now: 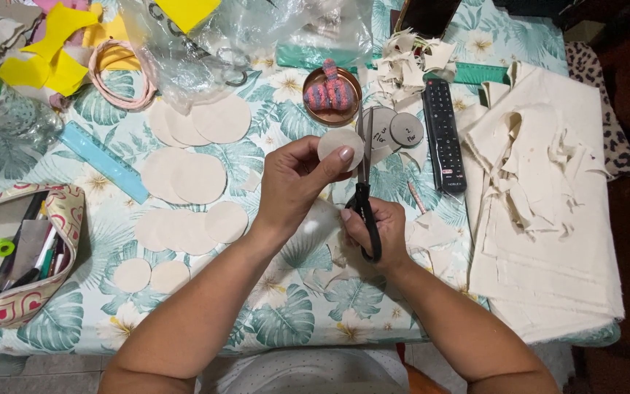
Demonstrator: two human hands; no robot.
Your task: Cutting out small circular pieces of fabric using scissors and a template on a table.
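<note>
Both forearms angled inward, left hand (pixel 293 186) raised with fingers pinched, right hand (pixel 375 232) curled shut.

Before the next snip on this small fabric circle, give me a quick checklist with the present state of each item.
1. Left hand has a grip on the small fabric circle: ok, pinched between thumb and fingers.
2. Right hand is in the handles of the scissors: ok.
3. Blades meet the circle's edge: ok, they point up along its right side.
4. Left fingertips clear of the blades: cannot tell, they lie very close.
5. Circle lifted off the table: ok.
6. Finished cut circles out of the cutting path: ok, they lie to the left.
</note>
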